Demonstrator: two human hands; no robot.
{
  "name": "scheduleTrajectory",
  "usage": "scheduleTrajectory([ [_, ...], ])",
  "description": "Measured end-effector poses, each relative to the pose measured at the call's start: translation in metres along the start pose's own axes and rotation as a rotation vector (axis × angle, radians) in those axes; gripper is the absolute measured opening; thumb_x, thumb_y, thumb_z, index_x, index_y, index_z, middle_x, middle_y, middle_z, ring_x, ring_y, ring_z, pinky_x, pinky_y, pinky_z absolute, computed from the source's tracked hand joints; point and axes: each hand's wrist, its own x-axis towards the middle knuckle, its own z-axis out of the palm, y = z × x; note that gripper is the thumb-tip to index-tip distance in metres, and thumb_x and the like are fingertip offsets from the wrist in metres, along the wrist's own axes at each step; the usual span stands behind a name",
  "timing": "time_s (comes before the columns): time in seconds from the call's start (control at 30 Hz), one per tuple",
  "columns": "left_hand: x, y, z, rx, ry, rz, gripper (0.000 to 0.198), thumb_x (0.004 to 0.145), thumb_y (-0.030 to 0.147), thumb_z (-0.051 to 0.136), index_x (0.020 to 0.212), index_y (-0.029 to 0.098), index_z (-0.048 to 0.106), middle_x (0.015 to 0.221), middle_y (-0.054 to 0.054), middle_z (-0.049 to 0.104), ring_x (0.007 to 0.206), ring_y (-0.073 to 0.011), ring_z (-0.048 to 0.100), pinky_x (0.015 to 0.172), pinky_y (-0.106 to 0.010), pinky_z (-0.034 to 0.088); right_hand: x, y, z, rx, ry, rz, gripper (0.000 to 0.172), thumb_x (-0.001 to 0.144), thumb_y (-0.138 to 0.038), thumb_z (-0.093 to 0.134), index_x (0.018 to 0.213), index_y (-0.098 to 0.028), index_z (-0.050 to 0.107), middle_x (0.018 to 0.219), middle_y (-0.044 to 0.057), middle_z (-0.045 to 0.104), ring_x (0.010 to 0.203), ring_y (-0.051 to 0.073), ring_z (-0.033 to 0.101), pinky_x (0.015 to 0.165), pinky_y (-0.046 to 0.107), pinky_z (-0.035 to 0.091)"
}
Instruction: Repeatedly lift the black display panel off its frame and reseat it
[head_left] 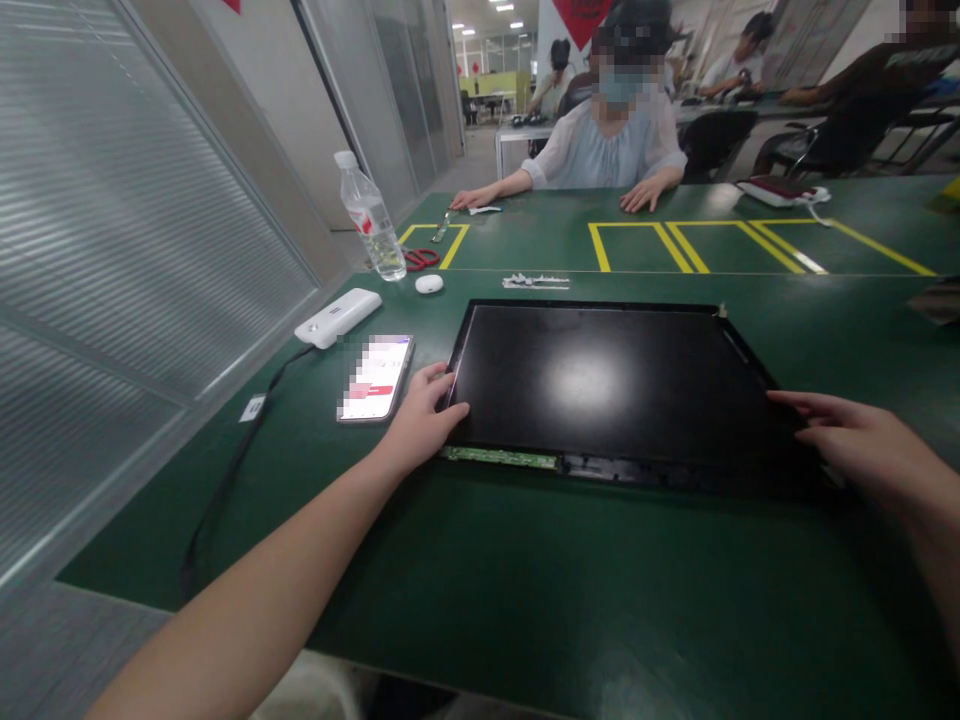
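Note:
A wide black display panel with a dark frame lies face up on the green table. A strip of green circuit board shows along the left part of its near edge. My left hand grips the panel's left side, thumb on top and fingers along the outer edge. On the opposite side, my right hand pinches the frame's right edge between thumb and fingers. Left of my left hand is a phone with its screen lit.
A white power bank, a water bottle, red-handled scissors and a white earphone case stand at the back left. Small white strips lie behind the panel. Across the green table sits a person, both hands on it.

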Motion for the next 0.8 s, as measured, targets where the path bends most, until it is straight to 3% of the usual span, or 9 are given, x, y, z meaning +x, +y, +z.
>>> scheduleTrajectory([
  [0.17,0.001,0.0,0.001,-0.042,0.018,0.0,0.042,0.077,0.031,0.076,0.118,0.024,0.075,0.152,-0.01,0.048,0.149,-0.0393,0.038,0.128,-0.053,0.025,0.001,0.002,0.0,-0.029,0.002,-0.009,0.065,0.058,-0.013,0.057,0.119,-0.021,0.077,0.09,0.008,0.068,0.071,0.02,0.06,0.06,0.029,0.045],
  [0.37,0.001,0.006,0.0,0.012,-0.007,-0.025,0.043,0.081,0.031,0.072,0.121,0.018,0.074,0.155,-0.015,0.044,0.15,-0.0405,0.037,0.127,-0.052,0.026,0.007,0.009,0.0,-0.043,-0.026,0.014,0.07,0.058,-0.015,0.057,0.126,-0.021,0.074,0.098,0.009,0.069,0.07,0.02,0.058,0.058,0.031,0.044],
  [0.57,0.0,0.001,0.002,0.061,-0.035,0.155,0.06,0.083,0.027,0.069,0.142,0.03,0.061,0.152,-0.011,0.049,0.146,-0.0352,0.043,0.124,-0.056,0.028,0.014,0.015,0.001,-0.038,-0.006,-0.035,0.065,0.058,-0.016,0.058,0.12,-0.021,0.077,0.101,0.01,0.071,0.082,0.022,0.064,0.074,0.034,0.049],
  [0.7,-0.003,0.001,-0.009,0.1,-0.134,0.199,0.048,0.086,0.034,0.07,0.134,0.032,0.07,0.156,-0.01,0.047,0.146,-0.0372,0.044,0.121,-0.056,0.034,0.015,0.016,0.001,-0.055,0.011,-0.047,0.062,0.058,-0.019,0.059,0.117,-0.023,0.078,0.104,0.01,0.072,0.086,0.025,0.066,0.076,0.036,0.051],
  [0.8,-0.004,0.003,-0.022,0.14,-0.215,0.285,0.039,0.086,0.04,0.074,0.125,0.033,0.076,0.148,-0.01,0.058,0.139,-0.0388,0.052,0.119,-0.06,0.037,0.01,0.01,0.0,-0.061,0.013,-0.043,0.062,0.059,-0.018,0.059,0.117,-0.023,0.078,0.103,0.01,0.073,0.088,0.025,0.066,0.076,0.035,0.051],
])
